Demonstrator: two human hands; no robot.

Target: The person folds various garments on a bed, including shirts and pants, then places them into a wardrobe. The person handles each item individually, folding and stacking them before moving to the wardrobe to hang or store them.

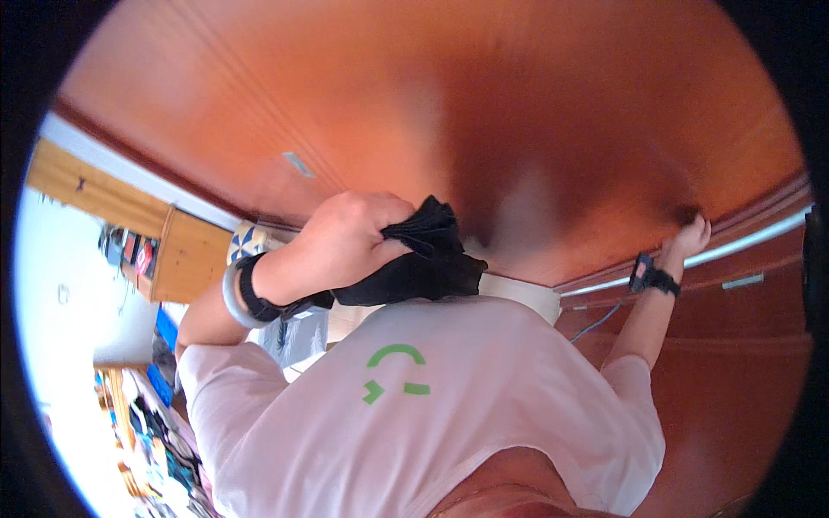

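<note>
In front of my chest, my left hand (353, 236) grips a bunched black cloth (421, 272), whose folded edge sticks out past the thumb. Part of the cloth hangs against my white T-shirt (453, 362). Far to the right, my right hand (690, 239) is at the edge of a glossy reddish-brown wooden panel (388, 123), fingers partly curled. A dark patch on the panel beside those fingers may be a reflection. Whether this hand grips the edge cannot be made out. Both wrists wear black bands.
Small metal plates, one on the panel (299, 164) and another on the right-hand panel (743, 281), look like recessed pulls. A thin cable (599, 320) runs by my right forearm. Light wooden cabinets (194, 252) and piled clothes (165, 440) are at left, near a feather-patterned grey item (307, 333).
</note>
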